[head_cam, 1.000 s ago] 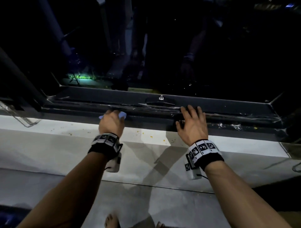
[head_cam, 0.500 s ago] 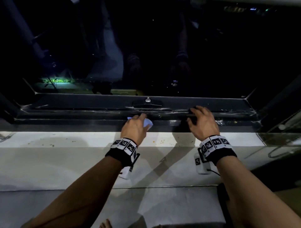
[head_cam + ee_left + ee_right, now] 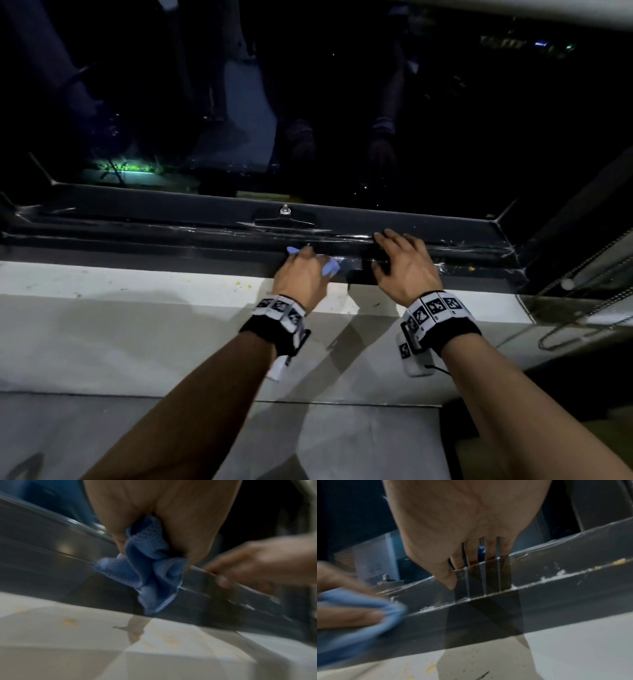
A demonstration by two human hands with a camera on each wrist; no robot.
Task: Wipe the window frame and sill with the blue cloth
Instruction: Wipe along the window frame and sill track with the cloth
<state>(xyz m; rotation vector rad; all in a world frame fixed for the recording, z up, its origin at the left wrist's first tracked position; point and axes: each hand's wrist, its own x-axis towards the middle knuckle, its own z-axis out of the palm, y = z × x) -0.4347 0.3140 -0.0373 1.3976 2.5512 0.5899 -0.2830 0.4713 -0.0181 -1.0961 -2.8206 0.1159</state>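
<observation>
My left hand (image 3: 303,270) grips the bunched blue cloth (image 3: 330,266) and presses it on the dark window frame rail (image 3: 137,240), just left of my right hand. The cloth (image 3: 149,572) hangs crumpled out of the fist (image 3: 154,524) in the left wrist view, against the rail (image 3: 42,555). My right hand (image 3: 400,263) rests flat on the same rail, fingers straight over its top edge (image 3: 556,555). The palm (image 3: 462,520) and fingers show in the right wrist view, with the cloth (image 3: 368,614) blurred at left. The white sill (image 3: 137,291) runs below the rail.
Yellowish crumbs dot the sill (image 3: 239,283) and pale grit lines the rail's groove (image 3: 559,574). A small metal knob (image 3: 284,209) sits on the frame behind my hands. A wire rack (image 3: 582,308) lies at the right end. The dark glass (image 3: 308,102) reflects my arms.
My left hand has slid the cloth rightward along the rail, from well left of the right hand to close beside it. The right hand has stayed on the rail.
</observation>
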